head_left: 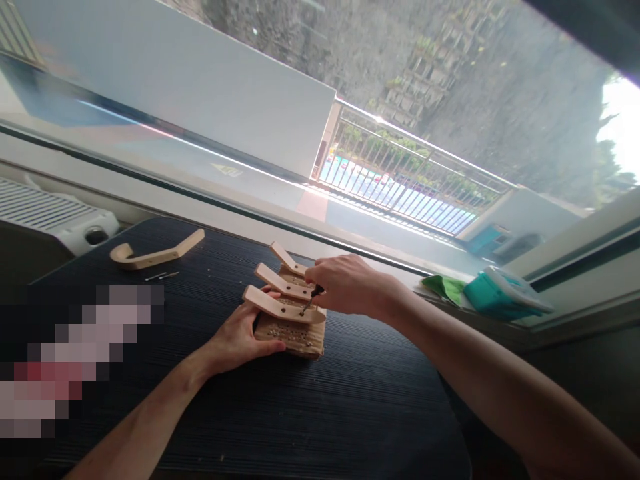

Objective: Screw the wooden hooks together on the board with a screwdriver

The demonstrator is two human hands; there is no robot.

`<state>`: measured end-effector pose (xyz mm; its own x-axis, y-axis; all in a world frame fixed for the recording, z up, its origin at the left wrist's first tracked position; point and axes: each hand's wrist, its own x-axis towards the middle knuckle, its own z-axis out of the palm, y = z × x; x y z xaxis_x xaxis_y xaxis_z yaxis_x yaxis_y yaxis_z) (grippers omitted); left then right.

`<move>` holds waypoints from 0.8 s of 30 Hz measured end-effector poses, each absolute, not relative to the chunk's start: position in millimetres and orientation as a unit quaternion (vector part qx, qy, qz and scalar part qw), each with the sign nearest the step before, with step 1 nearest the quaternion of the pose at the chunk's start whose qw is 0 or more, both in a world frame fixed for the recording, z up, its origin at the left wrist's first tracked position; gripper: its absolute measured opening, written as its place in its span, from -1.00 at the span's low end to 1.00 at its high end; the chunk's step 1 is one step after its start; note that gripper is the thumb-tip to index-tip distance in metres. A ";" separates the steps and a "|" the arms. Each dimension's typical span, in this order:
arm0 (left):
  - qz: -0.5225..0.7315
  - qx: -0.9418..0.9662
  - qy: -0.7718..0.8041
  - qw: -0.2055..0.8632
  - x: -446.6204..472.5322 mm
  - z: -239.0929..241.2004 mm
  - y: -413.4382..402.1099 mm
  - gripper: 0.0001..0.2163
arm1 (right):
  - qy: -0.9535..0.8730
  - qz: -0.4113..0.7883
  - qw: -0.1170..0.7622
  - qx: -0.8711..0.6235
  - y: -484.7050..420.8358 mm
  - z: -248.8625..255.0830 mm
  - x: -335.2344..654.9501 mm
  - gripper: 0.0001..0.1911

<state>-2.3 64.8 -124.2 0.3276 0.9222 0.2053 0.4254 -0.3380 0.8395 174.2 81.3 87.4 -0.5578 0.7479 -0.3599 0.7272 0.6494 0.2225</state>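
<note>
A small wooden board (295, 337) lies on the dark ribbed table (300, 413). Three curved wooden hooks (280, 303) sit on it, pointing up and left. My left hand (239, 337) presses against the board's left edge, thumb along its front, holding it and the nearest hook. My right hand (345, 285) is closed around a small dark-handled screwdriver (311, 298) whose tip meets the nearest hook. A fourth, loose wooden hook (155, 252) lies at the table's far left, with two thin screws (163, 275) beside it.
A white radiator (55, 217) stands left of the table. A window sill runs behind, holding a teal box (503, 293) and a green cloth (445, 288) at the right. A blurred patch covers the left foreground.
</note>
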 end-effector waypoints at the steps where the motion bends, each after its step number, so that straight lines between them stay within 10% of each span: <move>1: 0.357 0.736 0.458 0.347 -2.2 -124.6 64.9 -0.23 | 0.886 0.025 0.215 0.410 79.7 90.3 174.5 -0.75; 24: 0.362 0.733 0.456 0.351 -1.3 -122.3 64.1 -0.25 | 0.892 0.010 0.214 0.399 75.7 90.3 175.8 -0.72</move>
